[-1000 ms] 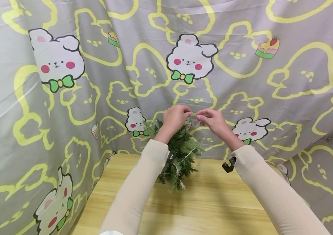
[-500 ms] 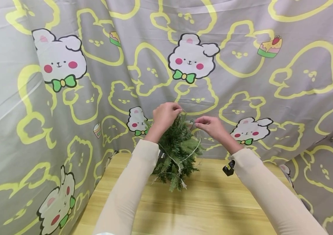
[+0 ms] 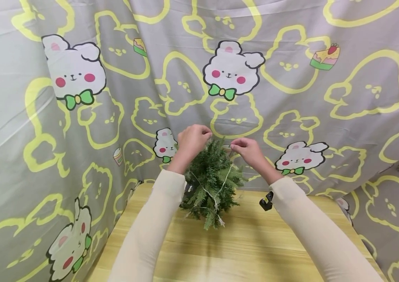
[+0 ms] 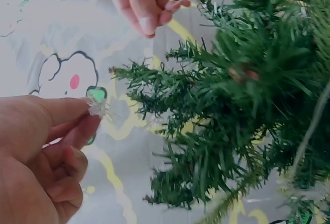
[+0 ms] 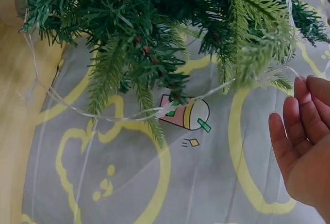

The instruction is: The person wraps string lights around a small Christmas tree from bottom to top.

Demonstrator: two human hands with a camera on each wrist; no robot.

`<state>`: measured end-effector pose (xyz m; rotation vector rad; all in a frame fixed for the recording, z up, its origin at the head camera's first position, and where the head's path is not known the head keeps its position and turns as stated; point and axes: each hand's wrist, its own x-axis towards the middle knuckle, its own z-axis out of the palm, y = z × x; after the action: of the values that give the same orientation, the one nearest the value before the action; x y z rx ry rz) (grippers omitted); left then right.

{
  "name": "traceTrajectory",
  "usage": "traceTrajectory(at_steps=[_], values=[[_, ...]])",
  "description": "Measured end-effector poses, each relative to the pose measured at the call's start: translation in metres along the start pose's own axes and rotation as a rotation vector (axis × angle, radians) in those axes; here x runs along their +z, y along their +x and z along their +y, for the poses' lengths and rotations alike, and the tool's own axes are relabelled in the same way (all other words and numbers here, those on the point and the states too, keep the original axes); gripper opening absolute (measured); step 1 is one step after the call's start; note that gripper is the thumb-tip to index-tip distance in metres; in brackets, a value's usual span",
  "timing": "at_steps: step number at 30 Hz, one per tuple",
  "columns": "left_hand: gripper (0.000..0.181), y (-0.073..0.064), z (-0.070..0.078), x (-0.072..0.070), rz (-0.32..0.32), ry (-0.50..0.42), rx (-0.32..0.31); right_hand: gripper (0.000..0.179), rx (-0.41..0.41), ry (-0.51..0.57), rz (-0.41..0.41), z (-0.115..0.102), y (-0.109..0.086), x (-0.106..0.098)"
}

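Observation:
A small artificial Christmas tree [image 3: 213, 172] stands on the table, with a thin clear string of lights [image 3: 224, 181] draped across its branches. Beside the treetop, on its left, my left hand [image 3: 193, 141] pinches a small clear, spiky light [image 4: 97, 108] of that string between thumb and forefinger. To the right of the top, my right hand [image 3: 251, 150] holds the thin light wire [image 5: 291, 69] at its fingertips. A loop of the wire hangs around the tree's far side in the right wrist view. A whitish star-shaped light [image 3: 221, 221] dangles low at the front.
The wooden table [image 3: 248, 243] reaches toward me from under the tree. Behind and on both sides hangs a grey cloth [image 3: 291, 117] printed with rabbits and yellow outlines. A black wrist device [image 3: 266, 201] sits by my right cuff.
My left hand has moved left, away from my right hand, uncovering more of the treetop. My right hand has come slightly lower, and the wire now runs from it down the tree.

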<state>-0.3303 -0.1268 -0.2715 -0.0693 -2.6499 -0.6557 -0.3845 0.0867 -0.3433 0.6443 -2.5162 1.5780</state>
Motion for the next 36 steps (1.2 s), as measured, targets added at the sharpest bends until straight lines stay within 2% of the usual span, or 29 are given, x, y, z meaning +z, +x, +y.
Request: traceTrajectory(at_steps=[2,7,9,12,17,23,26,30,33,36], values=[[0.018,-0.007,-0.004,-0.002,-0.012,-0.013,-0.018,0.024,0.010,-0.001,0.007,0.001,0.001,0.002],[0.031,-0.027,-0.013,-0.003,-0.048,-0.057,-0.042,0.025,0.017,-0.020,-0.012,0.002,0.002,0.008],[0.031,-0.035,-0.015,-0.001,-0.065,-0.060,-0.064,0.024,0.019,-0.024,-0.018,0.001,0.000,0.010],[0.021,-0.044,-0.018,0.004,-0.098,-0.056,-0.110,0.023,0.019,-0.027,-0.026,0.000,-0.002,0.012],[0.019,-0.053,-0.022,0.014,-0.164,-0.038,-0.143,0.020,0.040,-0.012,-0.053,0.000,-0.005,0.016],[0.022,-0.060,-0.023,0.024,-0.191,-0.045,-0.137,0.020,0.028,-0.069,-0.059,0.001,-0.007,0.020],[0.020,-0.062,-0.023,0.027,-0.178,-0.018,-0.127,0.019,0.009,-0.098,-0.060,0.001,-0.007,0.022],[0.014,-0.066,-0.023,0.029,-0.126,0.032,-0.084,0.017,-0.011,-0.105,-0.058,0.001,-0.011,0.021],[0.014,-0.070,-0.025,0.029,-0.094,0.041,-0.045,0.020,-0.016,-0.100,-0.047,0.002,-0.015,0.019],[0.018,-0.077,-0.030,0.026,-0.047,0.027,-0.036,0.024,-0.022,-0.092,-0.033,0.005,-0.020,0.016]])
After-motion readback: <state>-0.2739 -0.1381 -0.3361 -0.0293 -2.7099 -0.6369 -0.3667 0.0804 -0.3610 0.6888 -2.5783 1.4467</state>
